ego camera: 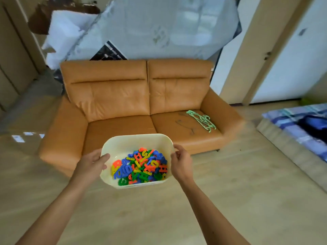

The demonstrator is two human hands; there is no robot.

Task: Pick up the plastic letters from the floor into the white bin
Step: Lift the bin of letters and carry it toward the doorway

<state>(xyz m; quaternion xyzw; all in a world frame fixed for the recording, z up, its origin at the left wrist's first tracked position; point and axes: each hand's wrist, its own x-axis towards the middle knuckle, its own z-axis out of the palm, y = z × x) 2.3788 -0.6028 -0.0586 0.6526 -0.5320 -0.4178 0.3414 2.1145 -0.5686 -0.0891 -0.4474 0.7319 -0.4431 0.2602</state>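
Note:
I hold the white bin (127, 144) up in the air in front of the sofa, tilted toward me. My left hand (92, 163) grips its left rim with the thumb over the edge. My right hand (182, 161) grips the right rim. A heap of plastic letters (141, 165) in red, blue, green, yellow and orange lies in the near half of the bin. No loose letters show on the floor in view.
An orange leather sofa (115, 96) stands just behind the bin, with green hangers (201, 120) on its right seat. A low mattress with blue checked bedding (297, 124) lies at the right. A wrapped mattress (159, 27) leans behind the sofa. Pale wood floor (141, 218) spreads below.

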